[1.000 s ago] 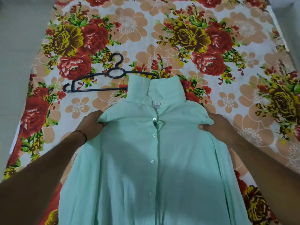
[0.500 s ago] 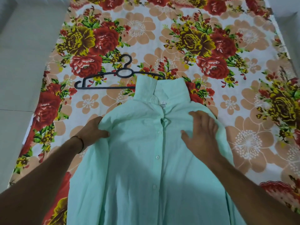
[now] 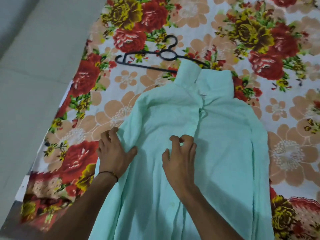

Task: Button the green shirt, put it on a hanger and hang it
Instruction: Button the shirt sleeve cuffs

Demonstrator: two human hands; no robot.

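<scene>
The pale green shirt (image 3: pixel 223 149) lies front up on the flowered bedsheet, collar raised and pointing away from me. A black plastic hanger (image 3: pixel 154 58) lies flat just beyond the collar, its right end tucked under the collar. My left hand (image 3: pixel 113 151) rests flat on the shirt's left sleeve edge, fingers spread. My right hand (image 3: pixel 180 156) sits on the chest near the placket with fingers curled, fingertips pinching at the cloth; whether it holds a button is hidden.
The flowered bedsheet (image 3: pixel 285 153) covers the bed on all sides of the shirt. A plain grey-white floor (image 3: pixel 34 75) runs along the left edge of the bed.
My right hand moved from the right shoulder across to the centre of the chest and curled its fingers. My left hand slid down the left sleeve edge. The view shifted right.
</scene>
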